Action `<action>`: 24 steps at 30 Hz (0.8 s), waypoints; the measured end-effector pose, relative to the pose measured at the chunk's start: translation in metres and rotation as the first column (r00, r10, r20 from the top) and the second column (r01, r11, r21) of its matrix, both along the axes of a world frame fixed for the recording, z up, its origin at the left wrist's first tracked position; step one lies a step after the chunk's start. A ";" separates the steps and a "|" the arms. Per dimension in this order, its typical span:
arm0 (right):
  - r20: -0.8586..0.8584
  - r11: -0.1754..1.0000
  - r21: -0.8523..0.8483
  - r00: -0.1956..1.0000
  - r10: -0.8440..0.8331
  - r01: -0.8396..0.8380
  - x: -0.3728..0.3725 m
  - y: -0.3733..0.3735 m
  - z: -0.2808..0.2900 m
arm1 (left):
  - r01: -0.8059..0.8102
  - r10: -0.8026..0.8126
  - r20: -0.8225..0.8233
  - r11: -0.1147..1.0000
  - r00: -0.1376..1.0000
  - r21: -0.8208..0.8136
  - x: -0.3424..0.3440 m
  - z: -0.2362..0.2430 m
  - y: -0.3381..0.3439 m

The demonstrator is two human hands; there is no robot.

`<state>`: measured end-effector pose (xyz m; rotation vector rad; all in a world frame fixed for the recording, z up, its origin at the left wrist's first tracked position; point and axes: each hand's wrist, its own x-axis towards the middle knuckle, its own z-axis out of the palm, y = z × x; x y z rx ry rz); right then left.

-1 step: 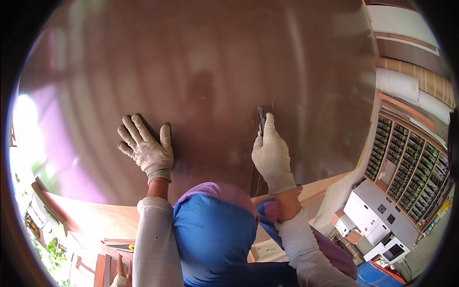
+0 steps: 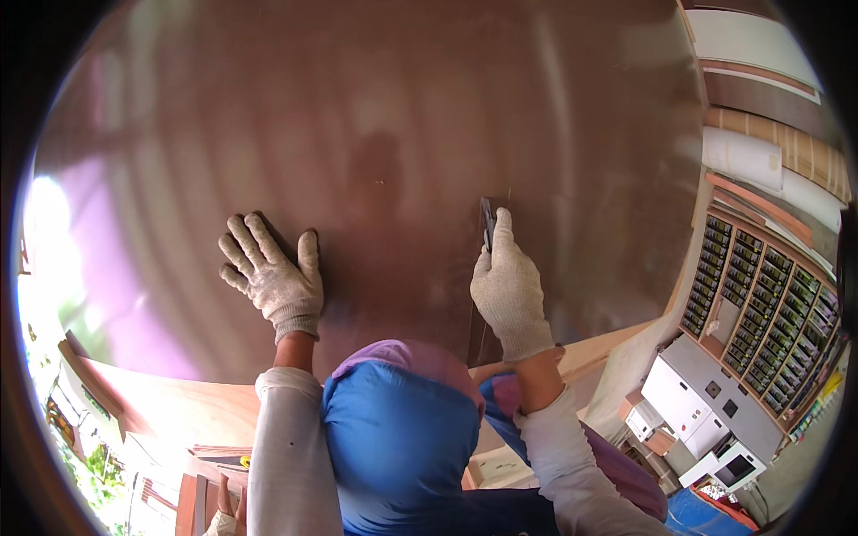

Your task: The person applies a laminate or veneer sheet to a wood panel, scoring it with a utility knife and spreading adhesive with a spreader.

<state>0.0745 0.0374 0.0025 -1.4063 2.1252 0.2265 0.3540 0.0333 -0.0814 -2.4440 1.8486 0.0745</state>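
My left hand (image 2: 273, 272), in a grey knit glove, lies palm-down with fingers spread on a large glossy brown sheet (image 2: 384, 89). To its right, my right hand (image 2: 505, 286), gloved the same way, grips a dark slim tool, seemingly a cutter (image 2: 488, 219), angled along a thin straight line on the sheet. The cutter's lower part is hidden by my fingers. Between my forearms, a blue and purple cloth-covered head or hood (image 2: 398, 438) fills the lower middle.
Pale wooden edging (image 2: 581, 353) borders the sheet. At right are white rolls (image 2: 742, 156), a slotted wooden rack (image 2: 760, 313), grey equipment (image 2: 697, 402) and a blue container (image 2: 702, 514). Another person's gloved hand (image 2: 223, 523) shows at lower left, near wooden boards (image 2: 192, 491).
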 end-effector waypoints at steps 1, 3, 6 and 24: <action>0.000 1.000 0.003 1.000 0.004 -0.004 0.003 -0.006 0.007 | 0.005 -0.005 0.007 1.000 1.000 -0.003 0.001 0.000 0.001; -0.013 0.985 0.171 1.000 0.001 0.001 0.005 -0.015 0.016 | 0.005 -0.005 0.016 1.000 1.000 -0.001 0.002 -0.001 0.001; -0.031 0.973 0.222 0.998 -0.055 0.060 0.007 -0.019 0.016 | 0.007 -0.007 0.015 1.000 1.000 -0.006 0.000 -0.005 0.001; 0.051 0.991 0.130 0.998 -0.020 0.013 -0.005 -0.016 0.011 | -0.088 0.087 -0.036 0.996 0.996 -0.025 -0.018 0.001 -0.021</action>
